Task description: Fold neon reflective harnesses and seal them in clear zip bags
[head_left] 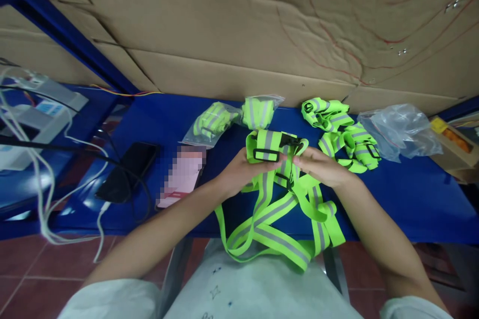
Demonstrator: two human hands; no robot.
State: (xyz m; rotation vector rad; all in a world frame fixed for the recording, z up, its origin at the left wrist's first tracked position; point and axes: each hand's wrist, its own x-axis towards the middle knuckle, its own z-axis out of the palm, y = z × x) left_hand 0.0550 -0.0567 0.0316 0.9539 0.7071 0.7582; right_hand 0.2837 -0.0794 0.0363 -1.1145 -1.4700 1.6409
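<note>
A neon-green strap harness point(282, 244) with grey reflective stripes and black buckles is held up over the front of the blue table. My left hand point(239, 172) is closed on its folded part, beside a black slide buckle point(266, 155). Around the other side of the same bundle, my right hand point(320, 164) pinches the straps near a black clip. Loose loops hang below both hands, over the table's edge and against the shirt. Some fingertips are hidden behind the webbing.
Two bagged green bundles point(215, 122) lie behind my left hand, and loose green bundles point(361, 147) and clear plastic bags point(402, 129) lie right. A pink-screened phone point(183, 177), a black device point(129, 172) and white cables point(47, 199) are left. Cardboard point(224, 25) stands behind the blue table point(411, 204).
</note>
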